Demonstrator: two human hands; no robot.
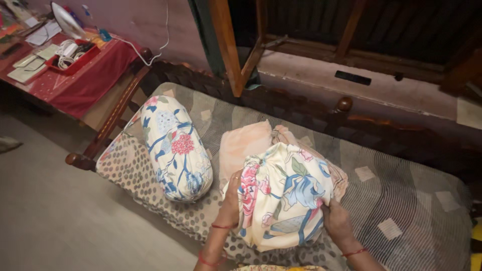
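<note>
Presently on the daybed (401,200), toward its front edge: one floral pillowcase (283,200), cream with pink and blue blooms, partly drawn over a peach pillow (246,143) lying toward the back rail.

Left hand (231,200): closed grip pinching the gathered left edge of the cover. Right hand (337,221): fingers closed on the lower right hem. Red bangles at both wrists.

Alongside, toward the left end of the daybed: finished floral bolster (175,148), same print, lying apart from the work.

Handling note, as judgement: best kept taut between both grips, pulled evenly on each side, corners seated before smoothing; bunching at the left gather likely to snag the filling.

Beyond the left end: tabletop (75,80) under red cloth, bearing a red tray of white cables (70,55) and flat pale items.

Not determinable: how far the pillow sits inside the cover; opening of the cover hidden beneath the folds; forearms cut off at the lower frame edge; small tabletop items too blurred to identify.
</note>
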